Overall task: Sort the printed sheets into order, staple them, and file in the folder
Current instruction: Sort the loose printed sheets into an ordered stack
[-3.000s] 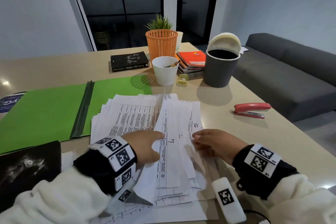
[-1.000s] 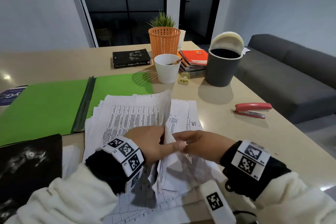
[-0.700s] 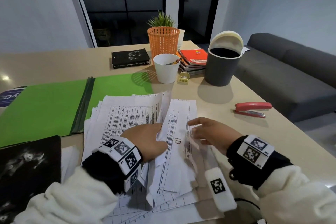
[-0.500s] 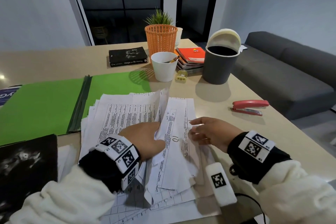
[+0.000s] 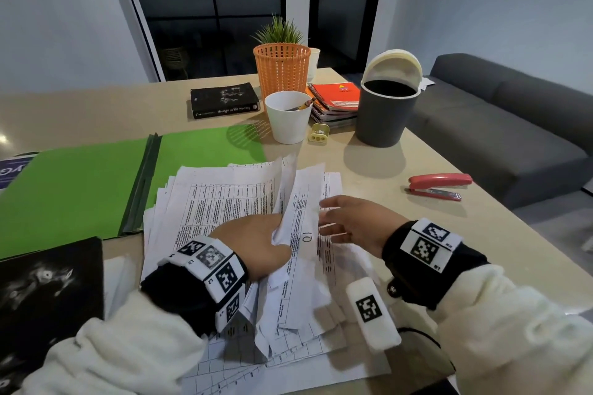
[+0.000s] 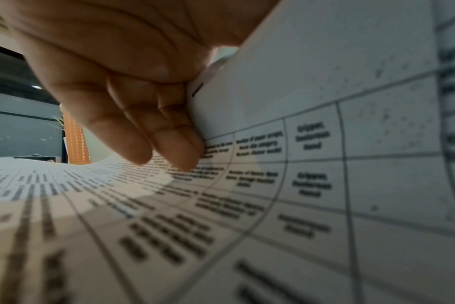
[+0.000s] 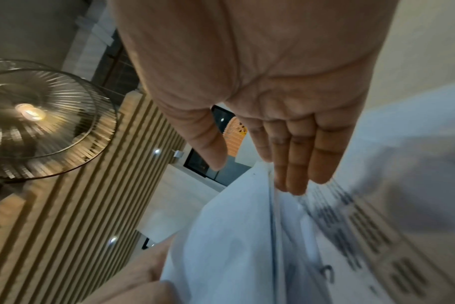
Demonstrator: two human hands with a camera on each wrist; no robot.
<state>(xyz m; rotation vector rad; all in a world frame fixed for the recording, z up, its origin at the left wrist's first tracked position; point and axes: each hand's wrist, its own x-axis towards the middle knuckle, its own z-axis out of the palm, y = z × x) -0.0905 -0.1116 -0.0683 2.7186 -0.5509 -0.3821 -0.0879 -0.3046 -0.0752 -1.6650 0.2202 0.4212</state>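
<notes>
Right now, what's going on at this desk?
A person is sorting a loose pile of printed sheets on the table. The left hand grips a lifted bunch of pages, holding them up off the pile. The right hand is open, fingers straight, over a sheet hand-marked "10". The green folder lies open beside the pile, and the red stapler sits untouched off to the right. Nothing is stapled or filed yet.

Bare table [image 5: 401,224] lies open between my right hand [image 5: 356,221] and the red stapler [image 5: 438,186]; farther back, the grey bin [image 5: 386,115] and white cup [image 5: 288,117] stand close together.
</notes>
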